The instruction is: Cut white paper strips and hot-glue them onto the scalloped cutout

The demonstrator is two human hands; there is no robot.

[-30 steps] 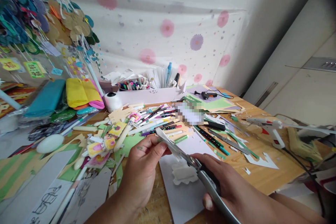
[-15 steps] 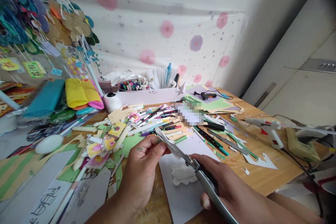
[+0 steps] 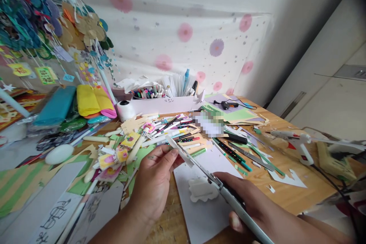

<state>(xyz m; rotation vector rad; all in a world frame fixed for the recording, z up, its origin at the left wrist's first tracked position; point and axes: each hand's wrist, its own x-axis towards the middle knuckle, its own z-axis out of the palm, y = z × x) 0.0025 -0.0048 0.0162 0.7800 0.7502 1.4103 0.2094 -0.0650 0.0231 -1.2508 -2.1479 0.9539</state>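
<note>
My left hand (image 3: 154, 177) pinches a small white piece of paper (image 3: 187, 159) between thumb and fingertips. The fingers of my right hand (image 3: 248, 198) are wrapped round a pair of scissors (image 3: 236, 206) with grey and black handles. Its blades point up and left, and their far end lies against the paper by my left fingertips. How far the blades are parted is hard to see. Below the scissors, a white scallop-edged cutout (image 3: 202, 189) lies on a white sheet (image 3: 197, 221).
Markers (image 3: 233, 156), paper scraps and a grey craft knife (image 3: 251, 155) crowd the wooden table. A white glue gun (image 3: 294, 143) stands at right, a black one (image 3: 227, 105) at the back. A pen box (image 3: 162, 105) sits by the wall; a white egg shape (image 3: 59, 154) lies left.
My right hand and the scissors have shifted slightly right and down, and the blades now appear more edge-on. My left hand still pinches the paper. The whole view has shifted a little.
</note>
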